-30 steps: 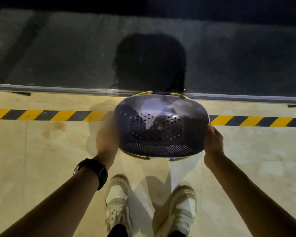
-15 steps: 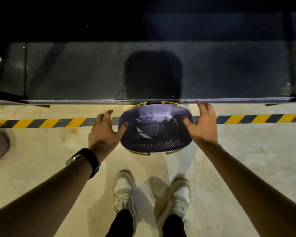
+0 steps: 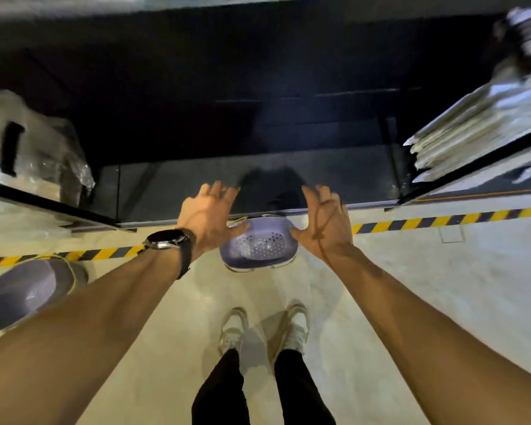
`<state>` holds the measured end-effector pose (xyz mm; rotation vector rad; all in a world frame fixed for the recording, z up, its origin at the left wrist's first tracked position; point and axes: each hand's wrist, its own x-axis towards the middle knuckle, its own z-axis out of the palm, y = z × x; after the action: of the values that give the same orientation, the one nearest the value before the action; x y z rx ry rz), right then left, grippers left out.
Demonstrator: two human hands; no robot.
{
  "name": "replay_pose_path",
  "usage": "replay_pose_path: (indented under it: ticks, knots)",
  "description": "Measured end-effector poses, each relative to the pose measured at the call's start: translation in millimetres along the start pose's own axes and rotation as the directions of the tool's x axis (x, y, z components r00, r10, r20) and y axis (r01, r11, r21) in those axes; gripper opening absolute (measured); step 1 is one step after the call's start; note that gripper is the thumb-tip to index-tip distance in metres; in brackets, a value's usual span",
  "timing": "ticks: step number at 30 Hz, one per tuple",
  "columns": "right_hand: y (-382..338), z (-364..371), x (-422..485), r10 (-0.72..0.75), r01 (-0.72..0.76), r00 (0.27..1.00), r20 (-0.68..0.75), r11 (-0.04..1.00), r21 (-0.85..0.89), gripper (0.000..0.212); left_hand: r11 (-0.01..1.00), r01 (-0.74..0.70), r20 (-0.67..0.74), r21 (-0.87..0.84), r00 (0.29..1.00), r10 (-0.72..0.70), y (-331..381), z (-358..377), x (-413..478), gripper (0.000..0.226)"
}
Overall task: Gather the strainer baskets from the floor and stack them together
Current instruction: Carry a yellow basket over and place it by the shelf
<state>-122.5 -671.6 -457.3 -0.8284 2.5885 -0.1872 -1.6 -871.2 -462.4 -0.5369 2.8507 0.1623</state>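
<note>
A purple strainer basket (image 3: pixel 259 245) with holes in its bottom and yellow trim lies on the floor by the striped tape, in front of my shoes. My left hand (image 3: pixel 209 217) and my right hand (image 3: pixel 324 222) hover above it on either side, fingers spread, holding nothing. Whether the thumbs touch its rim is unclear. A second purple basket (image 3: pixel 28 291) lies on the floor at the far left, partly hidden by my left forearm.
Yellow-and-black tape (image 3: pixel 442 219) runs across the pale floor along a dark low shelf (image 3: pixel 258 176). Plastic-wrapped goods (image 3: pixel 34 157) sit at the left of the shelf, and stacked flat packs (image 3: pixel 478 130) at the right. My shoes (image 3: pixel 264 329) stand below the basket.
Both hands let go of the basket, which now lies on the floor. The hands opened and lifted away, the view rose, and a second basket came into sight at left.
</note>
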Motion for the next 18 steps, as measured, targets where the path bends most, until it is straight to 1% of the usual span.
replay_pose_path:
  ticks: [2, 4, 6, 8, 12, 15, 18]
  knots:
    - [-3.8, -42.4, -35.9, 0.046, -0.046, 0.998, -0.044, 0.999, 0.005, 0.091, 0.999, -0.029, -0.001, 0.044, 1.0, 0.029, 8.8, -43.1, -20.2, 0.083]
    - [-7.7, -81.7, -73.2, 0.099, -0.096, 0.99, -0.101, 0.995, 0.043, 0.091, 0.992, -0.1, 0.018, 0.078, 0.995, 0.099, 16.8, -82.5, -42.8, 0.083]
    - [-10.4, -118.6, -105.0, 0.162, -0.146, 0.968, -0.192, 0.985, 0.094, 0.09, 0.972, -0.195, -0.018, 0.13, 0.98, 0.199, 25.0, -116.8, -58.6, 0.083]
    - [-12.6, -148.1, -134.0, 0.216, -0.196, 0.946, -0.241, 0.975, 0.103, 0.089, 0.948, -0.273, -0.063, 0.166, 0.956, 0.286, 37.6, -151.8, -69.4, 0.083]
    - [-7.0, -185.5, -185.9, 0.319, -0.283, 0.883, -0.344, 0.947, 0.151, 0.088, 0.871, -0.414, -0.105, 0.264, 0.885, 0.453, 79.3, -206.8, -80.5, 0.081]
    - [13.7, -194.6, -233.4, 0.425, -0.359, 0.823, -0.377, 0.904, 0.233, 0.083, 0.807, -0.496, -0.106, 0.319, 0.828, 0.55, 126.8, -238.3, -85.8, 0.081]
    - [50.4, -199.9, -284.4, 0.549, -0.444, 0.741, -0.386, 0.832, 0.331, 0.082, 0.722, -0.596, -0.116, 0.35, 0.737, 0.665, 189.0, -260.2, -91.5, 0.08]
